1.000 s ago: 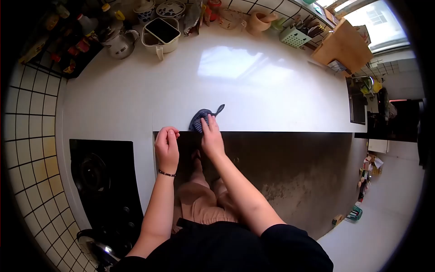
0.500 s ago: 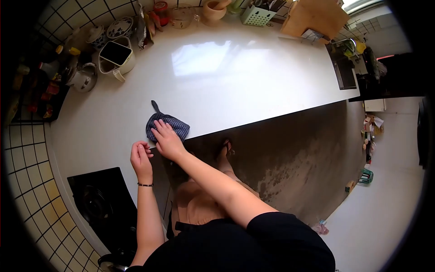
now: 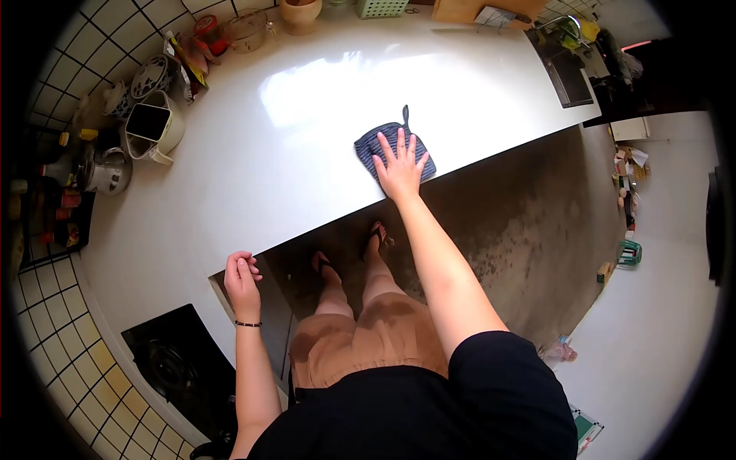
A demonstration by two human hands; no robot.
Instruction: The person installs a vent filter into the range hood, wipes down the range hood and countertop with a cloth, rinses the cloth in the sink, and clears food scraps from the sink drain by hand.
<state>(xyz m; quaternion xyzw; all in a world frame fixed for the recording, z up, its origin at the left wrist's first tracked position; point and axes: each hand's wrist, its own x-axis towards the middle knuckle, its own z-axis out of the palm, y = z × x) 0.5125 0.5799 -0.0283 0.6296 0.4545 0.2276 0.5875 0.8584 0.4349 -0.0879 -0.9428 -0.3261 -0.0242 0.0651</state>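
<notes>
The right hand [image 3: 400, 170] is extended, palm down, fingers spread flat over a dark striped cloth [image 3: 369, 143]. The cloth lies directly beneath that hand at the counter's front edge, its loop pointing away beyond the fingertips. The left hand [image 3: 242, 280] is raised just beside the counter edge, fingers loosely curled inward; whether it encloses anything cannot be determined. A beaded bracelet [image 3: 248, 323] sits at its wrist.

Well apart to the right hand's left stand a handled container [image 3: 175, 132] and a metal kettle [image 3: 110, 170]; a green basket [image 3: 381, 8] stands beyond it. A black cooktop [image 3: 180, 368] lies nearer the body than the left hand.

The white counter [image 3: 253, 184] reflects bright light ahead of the right hand; the brown floor [image 3: 521, 215] below it is patchy.
</notes>
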